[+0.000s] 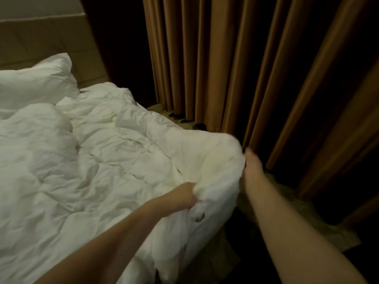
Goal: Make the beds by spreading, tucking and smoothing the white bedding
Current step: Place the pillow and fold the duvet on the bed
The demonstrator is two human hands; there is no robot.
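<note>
**While both hands clamp on, the duvet bunches up on the curtain side**

As the view drops down, the white duvet lies crumpled across the bed. Its long axis runs from the pillow, well away from the curtain, down alongside the curtain to the near corner. The curtain-side edge is lifted into a thick bunch. The left hand is on the side of the bunch away from the curtain, fingers curled tight, fist buried in a fold. The right hand, blurred, sits just beside the curtain at the bunch's outer end. Its thumb is on the cloth and its other fingers wrap behind the fold, gripping it. Below the bunch, the duvet's edge hangs over the mattress side facing the curtain.
</note>
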